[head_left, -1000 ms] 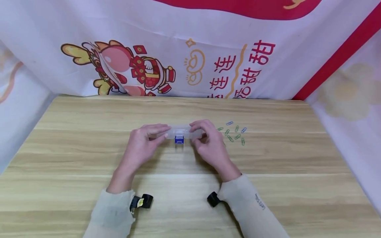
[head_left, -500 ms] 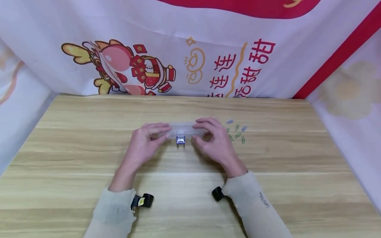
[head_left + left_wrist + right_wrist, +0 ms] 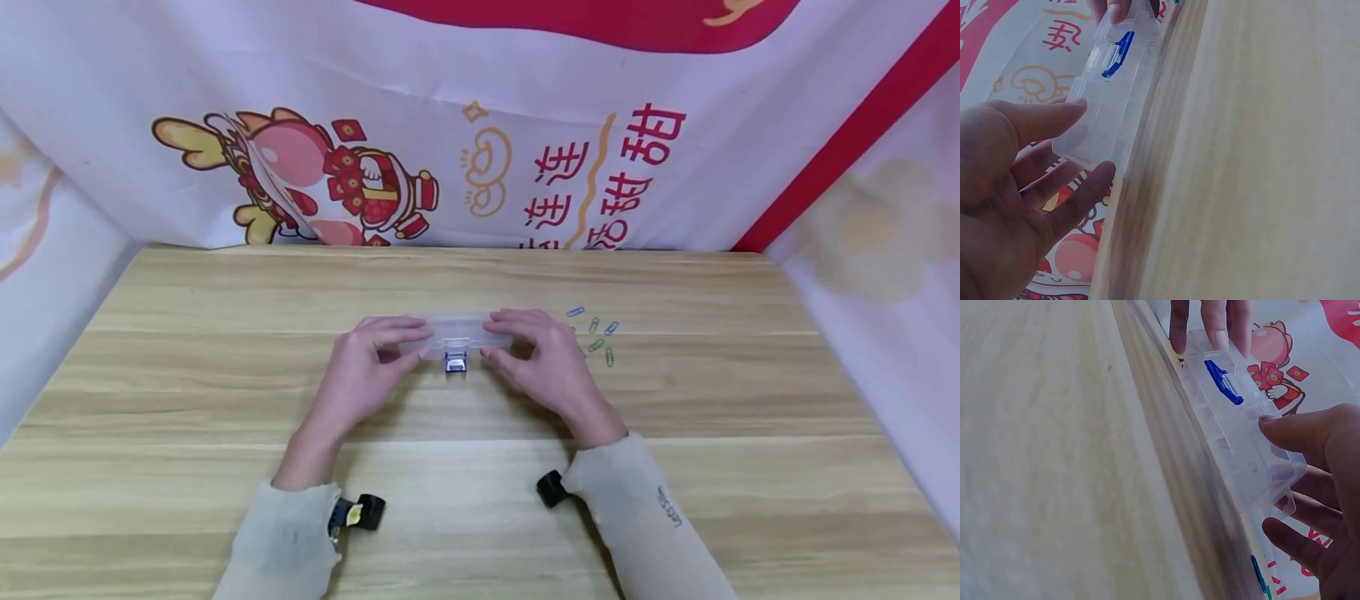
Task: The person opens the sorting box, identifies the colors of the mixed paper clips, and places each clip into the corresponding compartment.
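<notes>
A clear plastic storage box (image 3: 459,327) with a blue latch (image 3: 455,363) at the middle of its front lies lengthwise between my two hands. My left hand (image 3: 367,360) holds the left end, thumb along the front and fingers on top and behind. At the other end, my right hand (image 3: 546,357) grips the box the same way. In the left wrist view, the left thumb presses the front of the transparent box (image 3: 1100,122). The right wrist view shows the blue latch (image 3: 1224,382) sticking out from the box, with inner dividers showing through the plastic.
Several green and blue paper clips (image 3: 596,345) lie scattered on the wooden table (image 3: 480,492) just right of the right hand, which hides some of them. A printed white cloth (image 3: 450,83) hangs along the table's back edge.
My right hand has shifted a little to the right along the box, now covering some paper clips. The blue latch has tilted and shows a paler face. The left hand has barely moved.
</notes>
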`<state>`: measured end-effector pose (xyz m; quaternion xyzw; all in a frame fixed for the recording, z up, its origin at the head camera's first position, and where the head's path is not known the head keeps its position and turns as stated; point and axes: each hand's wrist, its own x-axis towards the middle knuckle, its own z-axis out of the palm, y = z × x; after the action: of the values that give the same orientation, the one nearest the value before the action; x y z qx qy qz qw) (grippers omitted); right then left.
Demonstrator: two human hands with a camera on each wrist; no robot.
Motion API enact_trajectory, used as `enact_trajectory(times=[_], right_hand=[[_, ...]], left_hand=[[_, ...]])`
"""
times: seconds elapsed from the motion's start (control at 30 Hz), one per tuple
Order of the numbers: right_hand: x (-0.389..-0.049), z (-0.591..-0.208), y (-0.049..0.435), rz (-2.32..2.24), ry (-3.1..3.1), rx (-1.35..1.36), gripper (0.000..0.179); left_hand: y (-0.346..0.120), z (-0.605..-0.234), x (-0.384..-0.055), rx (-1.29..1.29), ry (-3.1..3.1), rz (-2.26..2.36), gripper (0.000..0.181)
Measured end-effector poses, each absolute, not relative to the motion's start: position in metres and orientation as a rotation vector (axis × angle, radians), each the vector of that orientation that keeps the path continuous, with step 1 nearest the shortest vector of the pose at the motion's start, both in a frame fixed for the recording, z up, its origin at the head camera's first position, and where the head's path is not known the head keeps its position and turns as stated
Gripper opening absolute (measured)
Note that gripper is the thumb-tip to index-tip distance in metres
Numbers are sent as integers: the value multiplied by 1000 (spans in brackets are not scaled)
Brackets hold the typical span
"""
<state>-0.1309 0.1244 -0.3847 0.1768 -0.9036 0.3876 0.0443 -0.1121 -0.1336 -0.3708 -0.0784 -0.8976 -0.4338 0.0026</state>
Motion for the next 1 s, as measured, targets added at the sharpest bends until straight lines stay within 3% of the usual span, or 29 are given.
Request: enact_trajectory(times=[0.77, 1.0], right_hand=[[-131, -382, 121, 977, -2766, 646, 32], [-129, -383, 120, 956, -2781, 641, 33]], left_hand=[[-132, -382, -118, -77, -2807, -1502, 67], [-133, -383, -118, -17, -2810, -1575, 70]])
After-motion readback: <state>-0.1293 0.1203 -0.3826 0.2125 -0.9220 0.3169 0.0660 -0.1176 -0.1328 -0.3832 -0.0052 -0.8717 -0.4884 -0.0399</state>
